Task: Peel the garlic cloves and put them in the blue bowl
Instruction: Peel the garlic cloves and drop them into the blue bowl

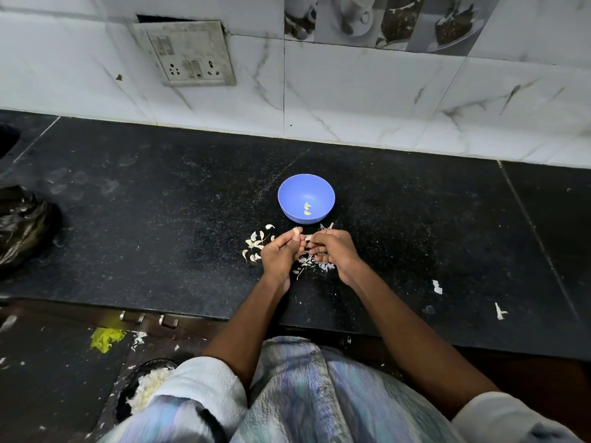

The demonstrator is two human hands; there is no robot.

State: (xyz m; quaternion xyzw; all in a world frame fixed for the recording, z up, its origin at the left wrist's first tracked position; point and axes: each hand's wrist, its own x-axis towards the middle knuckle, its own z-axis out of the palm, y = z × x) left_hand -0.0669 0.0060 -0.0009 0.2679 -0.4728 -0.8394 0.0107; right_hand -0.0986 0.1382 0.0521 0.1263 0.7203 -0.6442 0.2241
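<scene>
The blue bowl (287,193) stands on the black counter, with two peeled cloves (307,209) lying in its bottom. Just in front of it my left hand (279,254) and my right hand (335,251) meet, both pinching one garlic clove (307,238) between their fingertips. Several unpeeled cloves (256,244) lie in a loose group to the left of my left hand. Peeled skin flakes (315,265) are scattered on the counter under and between my hands.
The black granite counter (160,219) runs to a tiled wall with a socket plate (188,55). A black plastic bag (22,225) sits at the left edge. White scraps (437,287) lie at the right. A dark bin with peelings (147,388) stands on the floor.
</scene>
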